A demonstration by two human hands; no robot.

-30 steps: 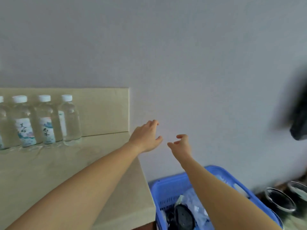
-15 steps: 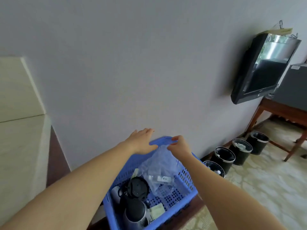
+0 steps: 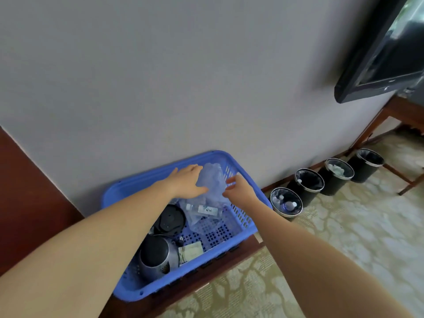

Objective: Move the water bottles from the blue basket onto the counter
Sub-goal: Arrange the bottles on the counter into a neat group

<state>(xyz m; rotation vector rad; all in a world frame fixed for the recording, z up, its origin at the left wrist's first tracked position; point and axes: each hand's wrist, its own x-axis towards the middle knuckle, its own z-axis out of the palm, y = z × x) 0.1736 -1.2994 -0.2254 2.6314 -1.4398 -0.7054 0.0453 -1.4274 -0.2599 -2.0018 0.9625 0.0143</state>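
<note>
The blue basket (image 3: 247, 180) stands on a low wooden ledge against the grey wall. A crumpled clear plastic bag (image 3: 212, 180) lies in its far right part, and a water bottle (image 3: 202, 210) with a white label lies on its side inside the bag. My left hand (image 3: 187, 182) rests against the left side of the bag with its fingers stretched out. On the other side, my right hand (image 3: 238, 190) pinches the bag's right edge between fingers and thumb. The counter is out of view.
The basket also holds a steel kettle (image 3: 158, 255), its round black base (image 3: 171, 220) and a paper card (image 3: 190, 250). Three black bins (image 3: 308, 182) line the wall to the right. A wall television (image 3: 378, 65) hangs above a wooden table leg (image 3: 367, 129). A brown cabinet side (image 3: 27, 198) stands at left.
My view has swung right and down, away from the counter with its row of bottles. Both hands have dropped into the basket and reached the plastic bag.
</note>
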